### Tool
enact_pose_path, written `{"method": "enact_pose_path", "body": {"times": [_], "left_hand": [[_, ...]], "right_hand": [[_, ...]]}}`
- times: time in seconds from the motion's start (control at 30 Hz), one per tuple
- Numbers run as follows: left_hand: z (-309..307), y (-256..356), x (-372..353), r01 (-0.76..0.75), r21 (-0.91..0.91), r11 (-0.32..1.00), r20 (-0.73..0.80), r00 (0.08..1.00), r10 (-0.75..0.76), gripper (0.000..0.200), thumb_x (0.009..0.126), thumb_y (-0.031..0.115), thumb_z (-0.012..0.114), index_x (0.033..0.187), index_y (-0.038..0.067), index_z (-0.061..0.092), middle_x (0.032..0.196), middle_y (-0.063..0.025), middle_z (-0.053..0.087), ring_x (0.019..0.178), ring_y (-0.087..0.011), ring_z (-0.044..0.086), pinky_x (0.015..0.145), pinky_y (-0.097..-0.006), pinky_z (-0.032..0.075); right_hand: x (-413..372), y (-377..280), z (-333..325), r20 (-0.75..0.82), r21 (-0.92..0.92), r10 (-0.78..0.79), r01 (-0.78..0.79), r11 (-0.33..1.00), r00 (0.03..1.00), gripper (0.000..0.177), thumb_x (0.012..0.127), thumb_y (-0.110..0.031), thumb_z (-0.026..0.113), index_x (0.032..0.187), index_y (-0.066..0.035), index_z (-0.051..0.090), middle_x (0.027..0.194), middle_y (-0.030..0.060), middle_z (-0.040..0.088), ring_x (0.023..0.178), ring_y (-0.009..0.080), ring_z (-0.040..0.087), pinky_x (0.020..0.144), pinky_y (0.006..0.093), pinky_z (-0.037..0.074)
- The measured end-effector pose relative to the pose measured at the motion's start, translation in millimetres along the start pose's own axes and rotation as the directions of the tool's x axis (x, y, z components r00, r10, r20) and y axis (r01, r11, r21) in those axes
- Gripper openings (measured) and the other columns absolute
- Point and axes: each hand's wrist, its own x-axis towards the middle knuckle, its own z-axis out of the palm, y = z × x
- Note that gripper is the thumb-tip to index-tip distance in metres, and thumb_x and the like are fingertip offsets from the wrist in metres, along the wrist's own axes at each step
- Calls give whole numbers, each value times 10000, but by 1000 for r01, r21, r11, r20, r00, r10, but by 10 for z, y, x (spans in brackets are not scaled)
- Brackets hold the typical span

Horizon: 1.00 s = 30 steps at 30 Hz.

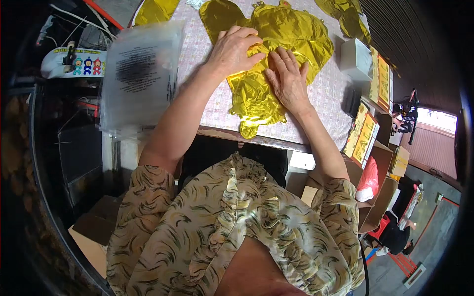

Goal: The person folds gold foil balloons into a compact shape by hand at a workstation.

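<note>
A crinkled gold foil sheet (296, 30) lies on the table in front of me, its narrower end reaching the near edge. My left hand (236, 51) rests on the left side of the foil, fingers bent and apart. My right hand (288, 81) lies on the foil just to the right, palm down with its fingers stretched forward. Neither hand visibly grips anything. Under the fingertips the foil is partly hidden. More gold foil pieces (156, 11) lie at the table's far left and far right.
Clear plastic bags with printed text (140, 74) overhang the patterned tabletop (197, 106) at left. A white box (355, 59), a black object (351, 101) and cartons marked "FALL" (363, 135) line the right side. Another person (396, 238) is far off at lower right.
</note>
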Motion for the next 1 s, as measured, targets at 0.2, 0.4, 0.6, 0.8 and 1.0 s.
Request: {"method": "enact_pose_path", "body": {"times": [0.2,0.4,0.6,0.8,1.0], "left_hand": [[-513,-40,-52,496,89,864,-95,868,-488,351,886,278,786,1073,-11,719,1143,-195,733,1020,-347,716,911,-416,554],[-531,-121,-257,640,60,766,-113,767,-631,489,878,284,783,1197,-52,626,1006,-195,753,907,-346,742,808,-432,576],[-305,-446,-86,682,-96,725,-133,713,-688,708,830,381,838,1280,-99,575,956,-179,756,802,-240,754,740,-362,582],[-382,-629,87,746,-120,655,114,666,-737,724,760,459,891,1134,-104,628,742,-57,656,581,-157,596,546,-306,470],[-648,-445,206,783,-504,364,421,591,-688,500,779,506,882,716,62,661,709,40,586,553,-69,450,500,-264,329]], "right_hand": [[-16,-20,1,-15,-2,0,0,1000,1000,537,1034,-388,583,1490,-114,506,1591,127,434,1495,369,356,1167,720,177],[-30,-12,47,-32,-22,2,-2,1000,999,539,1033,-391,585,1491,-116,507,1589,127,436,1495,366,355,1165,719,180],[-15,2,62,-59,-18,-13,12,1000,998,540,1027,-397,588,1478,-109,519,1581,126,445,1483,363,374,1163,703,185],[-30,15,94,-78,-44,-28,25,999,997,542,1024,-404,589,1469,-102,526,1570,124,455,1463,354,399,1150,699,204],[-28,13,110,-99,-57,-32,26,998,995,529,1024,-403,592,1455,-100,539,1563,128,462,1459,349,405,1148,705,213]]}}
